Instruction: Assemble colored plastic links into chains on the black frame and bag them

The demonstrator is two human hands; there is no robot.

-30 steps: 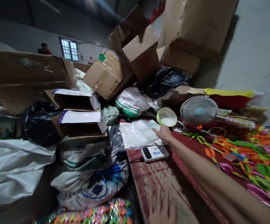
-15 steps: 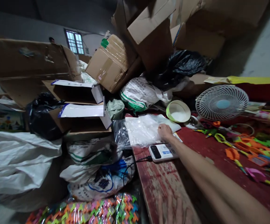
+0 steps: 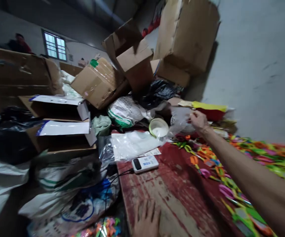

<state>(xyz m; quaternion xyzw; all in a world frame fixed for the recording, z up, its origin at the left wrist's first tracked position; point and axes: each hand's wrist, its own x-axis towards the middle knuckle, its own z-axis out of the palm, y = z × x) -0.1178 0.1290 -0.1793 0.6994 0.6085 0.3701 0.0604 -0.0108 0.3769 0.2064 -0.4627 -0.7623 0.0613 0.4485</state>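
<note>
My right hand is raised over the far side of the table, its fingers pinched on the edge of a thin, clear plastic bag. The bag hangs down to the left, in front of a fan that it partly hides. Below it lies a stack of clear plastic bags on the worn red tabletop. My left hand rests flat near the table's front edge, fingers spread, holding nothing. Between this hand and the stack sits a white power bank with a black cable plugged in.
A pale green bowl stands behind the stack. Brightly coloured plastic pieces, some with scissor-like loops, cover the right side. Open cardboard boxes and filled sacks crowd the left and back. Another person is far off at upper left.
My right hand has moved from the stack up and to the right, lifting a plastic bag away. My left hand stays flat on the table. The view has turned right.
</note>
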